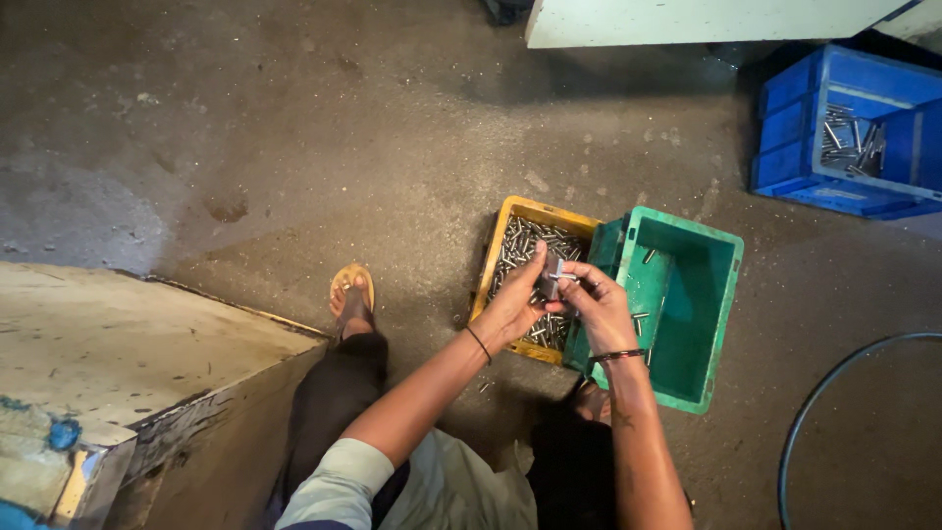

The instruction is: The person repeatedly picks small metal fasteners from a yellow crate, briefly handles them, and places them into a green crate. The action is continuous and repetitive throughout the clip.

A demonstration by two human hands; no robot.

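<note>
1. At the far left a worn, pale metal-edged block (pixel 128 363) sits low in the view, with a scrap of blue at its bottom corner.
2. Just right of it, the person's foot in a tan sandal (pixel 351 294) rests on the stained concrete floor (pixel 294 128), the dark trouser leg running down toward the bottom edge.
3. The left hand (pixel 515 304) reaches over the yellow crate (pixel 491 265), which is filled with small silvery metal pins (pixel 525 240). Its fingers are curled and closed around a small grey metal piece (pixel 549 282), thumb pointing upward; a dark band circles the wrist.
4. The grey metal piece sits between both hands, above the seam where the yellow crate meets the green one.
5. The right hand (pixel 601 306) touches the same piece from the other side, its fingers pinched together on a thin pin at the top of it. A bangle circles this wrist.
6. The green crate (pixel 706 324) stands touching the yellow one on its right, tilted slightly, and holds only a few loose pins on its bottom.
7. Further right and higher, well apart, a blue crate (pixel 795 147) holds a small heap of longer metal pins.
8. At the right edge a dark hose (pixel 800 422) curves across the floor.
9. A pale panel (pixel 687 20) runs along the top.
</note>
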